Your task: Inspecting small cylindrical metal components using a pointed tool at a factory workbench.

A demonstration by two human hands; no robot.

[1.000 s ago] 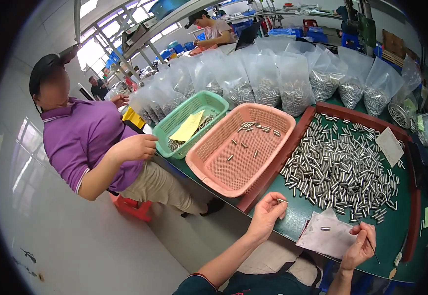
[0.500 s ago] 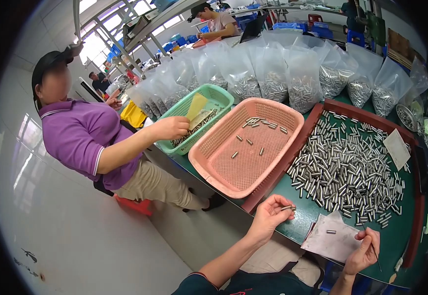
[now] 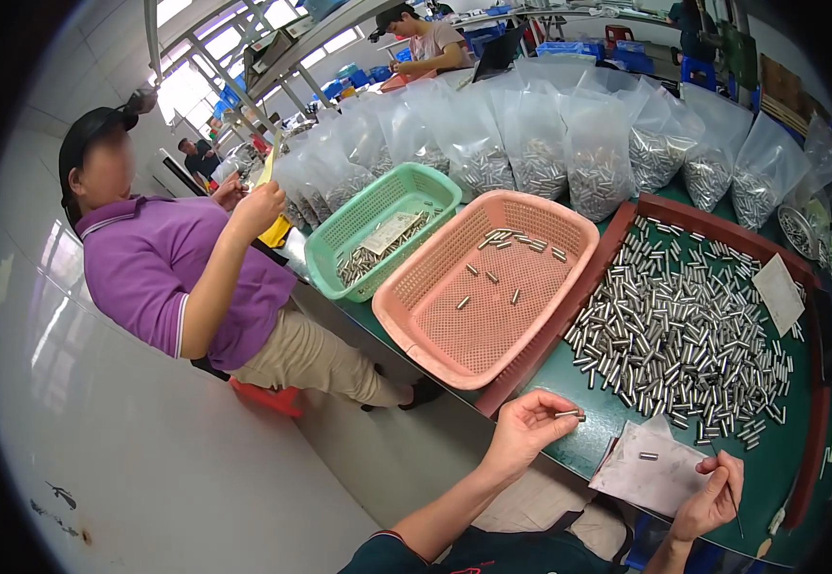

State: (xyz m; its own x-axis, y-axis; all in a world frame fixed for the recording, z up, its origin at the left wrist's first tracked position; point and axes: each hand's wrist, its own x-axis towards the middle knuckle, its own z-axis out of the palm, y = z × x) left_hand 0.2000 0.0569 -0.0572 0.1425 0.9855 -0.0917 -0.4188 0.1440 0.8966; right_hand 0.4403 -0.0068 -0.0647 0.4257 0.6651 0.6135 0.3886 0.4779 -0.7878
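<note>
At the near edge of the green table (image 3: 565,450), we hold a metal pin (image 3: 569,414) in the left hand (image 3: 519,438). Thumb and index finger pinch the pin with only its thickness between them; the other fingers curl loosely. The pin points to the right, its end projecting past the fingertips.

We hold a thin dark rod (image 3: 737,517) in the right hand (image 3: 709,501). Thumb and fingers close together around it, and its lower end slants downward below the hand. This hand is at the right edge of a pale pad (image 3: 632,483); we cannot tell whether it touches the pad. A second pin (image 3: 647,456) lies on its side on the pad, between our two hands.

Beyond the pad, a heap of loose pins (image 3: 679,335) lies within a red-brown border (image 3: 810,450), with a white card (image 3: 777,295) at its right side. Left of the border we find a pink basket (image 3: 481,362) containing a few pins, then a green basket (image 3: 339,228) containing many more. Clear bags (image 3: 596,177) of small metal parts stand behind. To our left, a co-worker (image 3: 172,273) in a purple shirt holds a yellow sheet (image 3: 268,167).
</note>
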